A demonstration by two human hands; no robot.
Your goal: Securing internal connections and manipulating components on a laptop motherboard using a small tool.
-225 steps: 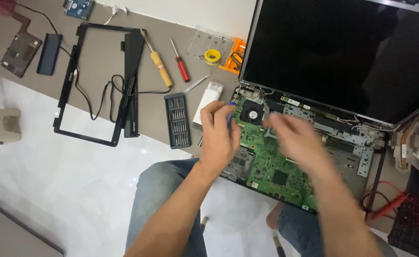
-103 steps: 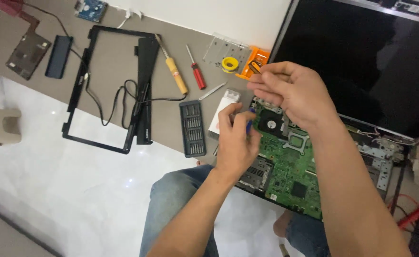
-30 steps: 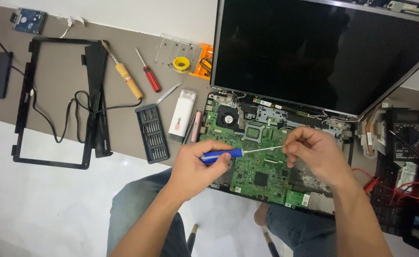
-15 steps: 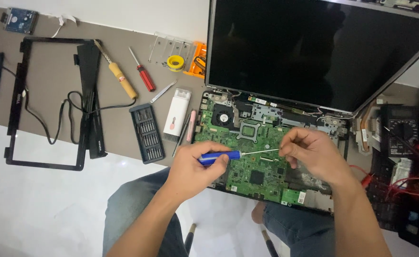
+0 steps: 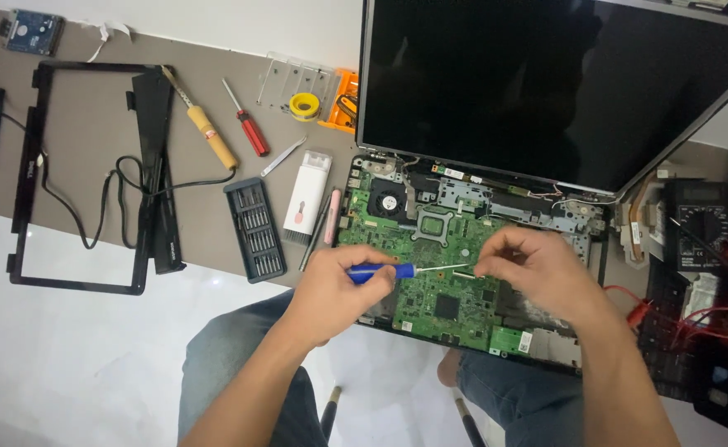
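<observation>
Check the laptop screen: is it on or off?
Off. The open laptop screen is uniformly black, showing only faint reflections.

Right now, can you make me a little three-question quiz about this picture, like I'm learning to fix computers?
1. True or false: the laptop screen is lit up.
2. Which hand grips the blue-handled screwdriver? A) left hand B) right hand C) neither
3. Fill in: the screwdriver bit set lies to the ____ of the green circuit board.

Key: 1 false, the screen is dark. 2 A; the right hand only pinches the shaft near the tip. 3 left.
</observation>
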